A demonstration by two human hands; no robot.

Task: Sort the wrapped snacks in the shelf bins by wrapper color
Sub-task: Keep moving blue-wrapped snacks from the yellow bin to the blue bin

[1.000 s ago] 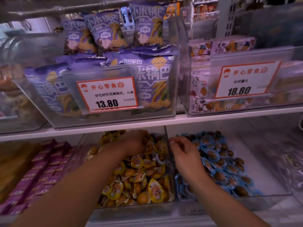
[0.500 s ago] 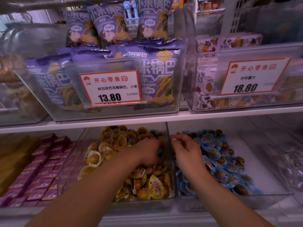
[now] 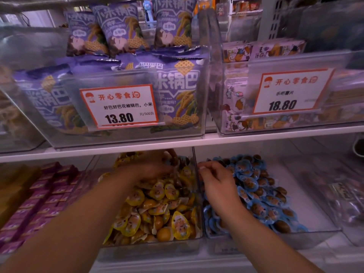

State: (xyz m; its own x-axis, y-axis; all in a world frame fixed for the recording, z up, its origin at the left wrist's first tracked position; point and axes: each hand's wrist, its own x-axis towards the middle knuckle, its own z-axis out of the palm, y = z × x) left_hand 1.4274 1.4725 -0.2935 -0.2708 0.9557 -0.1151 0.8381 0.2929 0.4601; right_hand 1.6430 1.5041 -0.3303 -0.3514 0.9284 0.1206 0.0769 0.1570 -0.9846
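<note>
- Head view: the clear upper bins (image 3: 126,138) of purple bags and their price tags sit above both grips.
- Yellow-wrapped snacks (image 3: 157,209) fill the bin under the left hand (image 3: 155,166); blue-wrapped snacks (image 3: 262,196) fill the bin under the right hand (image 3: 216,180).
- Left grip is blurred deep in the yellow pile; whether it is clamped, I cannot tell.
- Right grip's fingertips are curled together just beside the divider (image 3: 196,174); anything pinched is too small to tell.

Light is soft w/ a purple tint, brighter up top. The lower shelf sits in shade. The price tags (image 3: 118,106) look sharp, but the left hand (image 3: 151,166) is smeared by blur. Edges bend & go fuzzy. Clear bins (image 3: 275,62) show pale glare.
</note>
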